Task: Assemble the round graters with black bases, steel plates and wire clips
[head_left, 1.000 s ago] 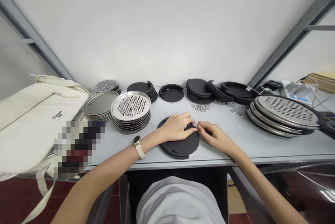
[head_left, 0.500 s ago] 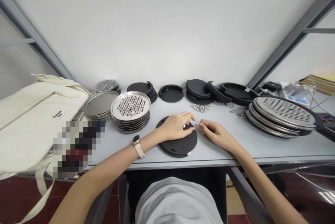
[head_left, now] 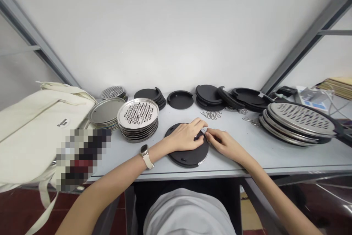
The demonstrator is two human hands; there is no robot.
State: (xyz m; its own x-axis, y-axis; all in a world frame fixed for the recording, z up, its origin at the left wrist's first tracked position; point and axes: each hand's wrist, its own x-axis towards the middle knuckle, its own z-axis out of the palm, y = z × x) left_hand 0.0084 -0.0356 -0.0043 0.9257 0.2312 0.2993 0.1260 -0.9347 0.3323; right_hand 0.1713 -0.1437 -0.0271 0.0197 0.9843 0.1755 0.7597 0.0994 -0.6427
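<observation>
Bent wire moved nearer black disc, cream bag, contents hidden

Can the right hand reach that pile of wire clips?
Probably yes: the wire clips lie just beyond the right hand, nothing between, though it seems to pinch a thin wire.

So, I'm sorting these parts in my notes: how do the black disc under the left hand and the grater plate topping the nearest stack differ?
Colour: the disc is black, the grater plate silvery. Surface: the disc's visible face is mostly plain, the plate's middle full of raised holes. State: the left hand rests on the disc; no hand touches the plate. Both are round.
</observation>
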